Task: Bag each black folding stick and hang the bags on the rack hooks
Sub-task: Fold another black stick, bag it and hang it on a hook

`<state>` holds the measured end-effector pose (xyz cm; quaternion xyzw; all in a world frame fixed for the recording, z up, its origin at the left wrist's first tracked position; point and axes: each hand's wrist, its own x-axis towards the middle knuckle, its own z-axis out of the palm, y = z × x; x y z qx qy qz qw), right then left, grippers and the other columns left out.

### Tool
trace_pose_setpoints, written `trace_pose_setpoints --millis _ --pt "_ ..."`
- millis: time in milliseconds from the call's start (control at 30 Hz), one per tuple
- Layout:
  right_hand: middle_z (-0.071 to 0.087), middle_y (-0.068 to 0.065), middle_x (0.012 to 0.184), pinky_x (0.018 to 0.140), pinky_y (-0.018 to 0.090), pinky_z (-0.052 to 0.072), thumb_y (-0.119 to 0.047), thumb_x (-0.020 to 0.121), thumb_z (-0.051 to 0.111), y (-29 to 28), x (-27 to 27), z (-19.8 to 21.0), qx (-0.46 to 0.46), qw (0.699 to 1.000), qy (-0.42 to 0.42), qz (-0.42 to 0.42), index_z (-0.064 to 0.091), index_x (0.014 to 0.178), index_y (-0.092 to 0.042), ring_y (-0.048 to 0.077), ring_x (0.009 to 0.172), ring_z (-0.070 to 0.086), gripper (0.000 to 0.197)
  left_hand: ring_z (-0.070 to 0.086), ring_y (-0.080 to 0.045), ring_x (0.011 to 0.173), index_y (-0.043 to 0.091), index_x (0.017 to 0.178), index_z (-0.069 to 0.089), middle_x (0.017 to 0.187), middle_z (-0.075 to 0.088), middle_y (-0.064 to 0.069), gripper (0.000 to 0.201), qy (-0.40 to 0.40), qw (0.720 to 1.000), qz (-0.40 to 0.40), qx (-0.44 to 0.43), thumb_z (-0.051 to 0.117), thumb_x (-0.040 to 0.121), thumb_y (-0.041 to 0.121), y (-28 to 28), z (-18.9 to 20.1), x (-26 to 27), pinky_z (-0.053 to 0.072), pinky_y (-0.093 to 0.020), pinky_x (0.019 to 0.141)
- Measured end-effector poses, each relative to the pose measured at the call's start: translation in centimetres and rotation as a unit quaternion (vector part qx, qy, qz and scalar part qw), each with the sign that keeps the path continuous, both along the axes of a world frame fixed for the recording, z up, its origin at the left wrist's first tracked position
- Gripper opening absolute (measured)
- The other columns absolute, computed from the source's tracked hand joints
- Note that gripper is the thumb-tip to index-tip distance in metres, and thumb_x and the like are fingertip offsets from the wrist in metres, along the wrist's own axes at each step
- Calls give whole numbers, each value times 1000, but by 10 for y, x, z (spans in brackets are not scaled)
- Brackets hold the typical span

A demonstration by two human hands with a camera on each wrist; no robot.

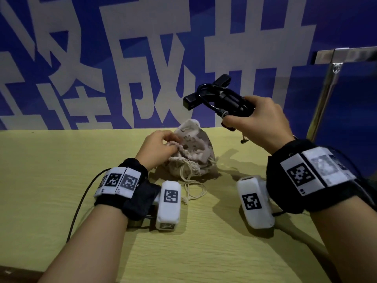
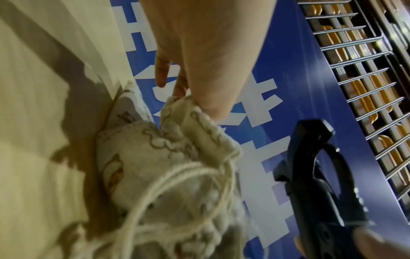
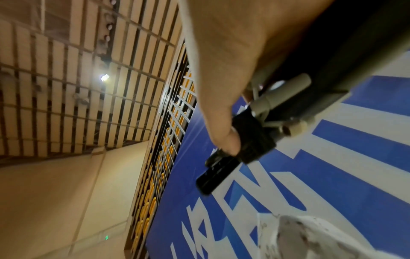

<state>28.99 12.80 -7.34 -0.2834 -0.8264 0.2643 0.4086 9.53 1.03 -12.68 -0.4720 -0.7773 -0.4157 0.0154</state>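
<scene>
Bagging looked barely started: the black folding stick (image 1: 219,100) was outside the bag, held up in the air by the right hand (image 1: 263,121), above and to the right of the cloth drawstring bag (image 1: 191,152) that sat on the desk (image 1: 51,180) near the blue banner wall (image 1: 81,58). Right fingers were wrapped around the stick's near end, a firm grasp; the right wrist view showed the thumb (image 3: 224,138) pressed on the black body. The left hand (image 1: 159,148) pinched the gathered rim of the bag, fingers curled on the cloth; the left wrist view confirmed fabric caught between the fingertips (image 2: 182,91). The mouth seemed still mostly cinched, with the cords (image 1: 193,188) trailing loose on the desk toward the person. Judged remaining: open the mouth, insert the stick, pull the cords, hang the bag. No hooks were visible, only a metal frame (image 1: 334,64) at the far right, and no other bagged or hung items could be seen. The stick's long axis ran roughly level, left-right in the head view, free end pointing left and slightly away, tilted a bit down, with a crosspiece and a looped strap near the middle.
</scene>
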Motion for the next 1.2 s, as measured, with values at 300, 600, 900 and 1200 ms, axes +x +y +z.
trace_pose_setpoints --millis 300,600,900,1200 --pt "66 -7 76 58 14 43 -27 78 71 -15 -5 -10 -81 948 -200 235 62 85 -29 2 65 59 12 53 -18 65 9 70 61 67 59 -3 19 -95 979 81 161 66 86 19 -3 6 -6 41 -26 64" --pt "69 -7 77 57 9 46 -22 80 69 -14 0 -9 -118 920 -238 289 68 104 -19 0 65 62 24 56 -16 76 12 68 61 71 59 2 16 -146 969 133 150 66 83 13 -6 5 -9 39 -21 64" --pt "66 -9 77 66 20 41 -28 78 71 -13 -4 -13 -105 926 -255 258 65 91 -27 7 72 60 14 55 -10 67 9 80 65 72 61 -1 6 -153 976 36 148 65 84 13 0 12 6 44 -10 54" --pt "66 -1 80 59 19 42 -28 78 71 5 -7 -20 -100 958 -215 163 62 90 -24 11 69 59 15 57 -12 71 13 88 64 76 59 -3 5 -140 982 -30 121 61 87 9 0 16 18 44 -17 59"
